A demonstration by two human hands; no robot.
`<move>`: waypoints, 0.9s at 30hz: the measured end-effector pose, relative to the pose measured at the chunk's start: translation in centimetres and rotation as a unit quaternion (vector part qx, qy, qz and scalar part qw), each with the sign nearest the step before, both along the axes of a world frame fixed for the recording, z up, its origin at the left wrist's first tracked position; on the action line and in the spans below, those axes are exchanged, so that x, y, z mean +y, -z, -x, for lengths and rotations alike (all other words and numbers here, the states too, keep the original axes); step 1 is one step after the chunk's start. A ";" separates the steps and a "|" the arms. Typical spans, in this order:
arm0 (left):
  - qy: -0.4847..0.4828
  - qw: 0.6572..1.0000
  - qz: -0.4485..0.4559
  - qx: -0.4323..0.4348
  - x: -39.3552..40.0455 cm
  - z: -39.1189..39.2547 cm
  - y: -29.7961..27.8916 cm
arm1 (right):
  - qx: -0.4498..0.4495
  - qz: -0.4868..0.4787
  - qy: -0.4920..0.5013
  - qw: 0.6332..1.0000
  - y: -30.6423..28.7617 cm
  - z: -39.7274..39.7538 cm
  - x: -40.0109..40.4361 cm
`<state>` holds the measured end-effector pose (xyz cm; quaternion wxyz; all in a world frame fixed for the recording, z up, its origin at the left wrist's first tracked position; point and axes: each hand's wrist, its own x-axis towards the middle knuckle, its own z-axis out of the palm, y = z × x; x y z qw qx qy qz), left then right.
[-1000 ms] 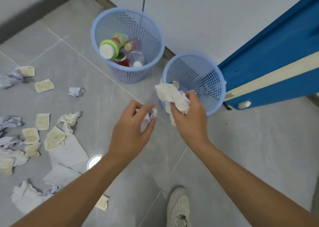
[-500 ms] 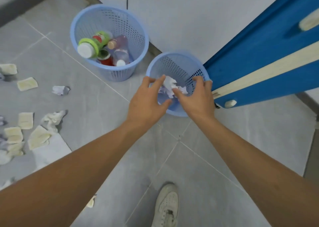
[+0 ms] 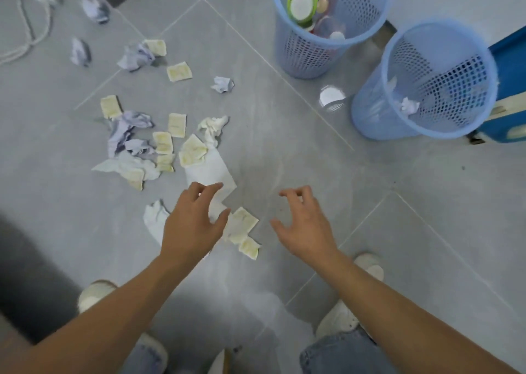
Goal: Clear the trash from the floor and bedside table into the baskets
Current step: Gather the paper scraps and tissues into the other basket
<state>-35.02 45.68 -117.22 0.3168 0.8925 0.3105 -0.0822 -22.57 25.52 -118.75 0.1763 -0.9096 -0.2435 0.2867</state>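
Grey tiled floor, pale grout lines crossing diagonally. Up right, two blue mesh baskets: far basket upright, holding bottles and a green-rimmed lid; near basket tilted, mouth facing the camera, one crumpled tissue inside, touching a blue cabinet on its right. Left and centre, scattered trash: yellowish square wrappers, crumpled bluish paper, a flat white sheet with long axis running toward upper left. Left hand over that sheet's near end, fingers spread and released, holding nothing. Right hand above bare tile, fingers curled loosely, empty. Open floor between trash and baskets. White shoes at bottom edge.
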 end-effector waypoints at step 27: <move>0.033 0.999 -0.015 0.037 1.2 8.5 16.9 | -0.023 -0.004 -0.147 0.989 15.6 8.3 3.7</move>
